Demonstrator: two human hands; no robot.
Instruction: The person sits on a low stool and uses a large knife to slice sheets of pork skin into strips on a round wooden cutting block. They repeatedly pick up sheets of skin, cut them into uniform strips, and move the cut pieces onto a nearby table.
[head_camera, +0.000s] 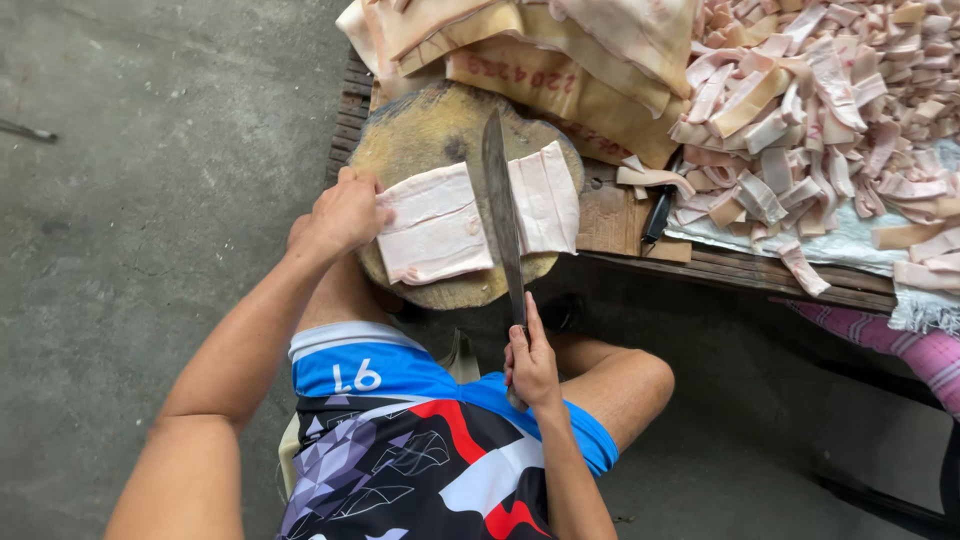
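Note:
A round wooden chopping block carries a pale slab of pork skin and fat. My left hand presses down on the left edge of the larger piece. My right hand grips the handle of a long knife, whose blade lies across the block between the larger piece and a cut-off strip on the right.
Large uncut slabs are stacked behind the block. A big heap of cut strips covers the low wooden table at right. A small dark knife lies there. Another person's striped leg shows at right. Concrete floor lies to the left.

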